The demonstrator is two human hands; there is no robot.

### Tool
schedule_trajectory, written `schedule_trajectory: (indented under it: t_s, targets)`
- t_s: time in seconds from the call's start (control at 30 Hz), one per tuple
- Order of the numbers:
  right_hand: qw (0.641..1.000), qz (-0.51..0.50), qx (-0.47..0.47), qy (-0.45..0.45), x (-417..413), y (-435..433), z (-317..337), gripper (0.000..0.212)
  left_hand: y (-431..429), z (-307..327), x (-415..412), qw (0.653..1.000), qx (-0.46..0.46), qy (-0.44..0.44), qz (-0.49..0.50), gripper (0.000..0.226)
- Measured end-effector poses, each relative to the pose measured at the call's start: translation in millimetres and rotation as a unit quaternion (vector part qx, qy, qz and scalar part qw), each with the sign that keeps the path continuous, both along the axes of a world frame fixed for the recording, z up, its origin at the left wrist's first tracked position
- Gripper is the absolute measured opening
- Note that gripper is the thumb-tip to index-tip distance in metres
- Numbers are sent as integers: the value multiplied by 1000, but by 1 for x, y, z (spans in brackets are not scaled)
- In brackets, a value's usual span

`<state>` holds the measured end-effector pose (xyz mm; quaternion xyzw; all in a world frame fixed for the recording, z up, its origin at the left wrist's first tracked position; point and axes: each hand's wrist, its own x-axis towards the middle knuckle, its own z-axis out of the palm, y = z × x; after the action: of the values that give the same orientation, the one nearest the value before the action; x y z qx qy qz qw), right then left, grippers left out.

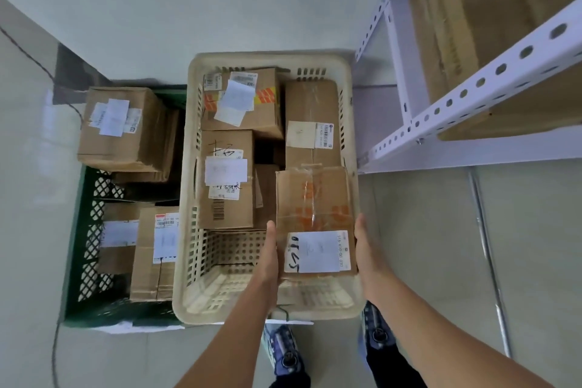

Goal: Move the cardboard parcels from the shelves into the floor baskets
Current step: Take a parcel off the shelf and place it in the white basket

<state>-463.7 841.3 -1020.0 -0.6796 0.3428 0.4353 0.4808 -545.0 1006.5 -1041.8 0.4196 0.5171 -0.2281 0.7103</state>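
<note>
Currently held: cardboard parcel (315,198), lower centre of the frame, above the near right corner of the cream basket (189,230); whether anything supports it from below cannot be told.
Left hand (271,253): fingers straight, flat against the parcel's left side.
Right hand (364,246): fingers straight, flat against the right side; the parcel is squeezed between the two hands, not gripped.
Weight: judged light to moderate, since a side squeeze carries it.
Stiffness: side walls appear rigid enough for pressure; the creased top looks prone to denting.
Surface: glossy tape (313,195) and paper label (318,250) are likely slippery; bare cardboard should give better friction.
Hold points: opposite side faces, low down, or under the bottom edges.
Alternative drop: green basket (91,230), left of the frame, already holds parcels.
</note>
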Motion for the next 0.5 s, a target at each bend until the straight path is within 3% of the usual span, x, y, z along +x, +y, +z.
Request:
schedule_trajectory:
  t_s: [0.17,0.37,0.5]
  targets:
    - [1000,0,-9,-21,3,3,-15,78,-4,-19,16,1000,0,2,4,76]
    - [985,-31,-57,-157,-4,4,-14,57,-9,-23,31,1000,-6,-14,0,74]
    - [985,-74,-32,-153,-6,-5,-13,57,-10,-27,33,999,-26,-34,-15,74]
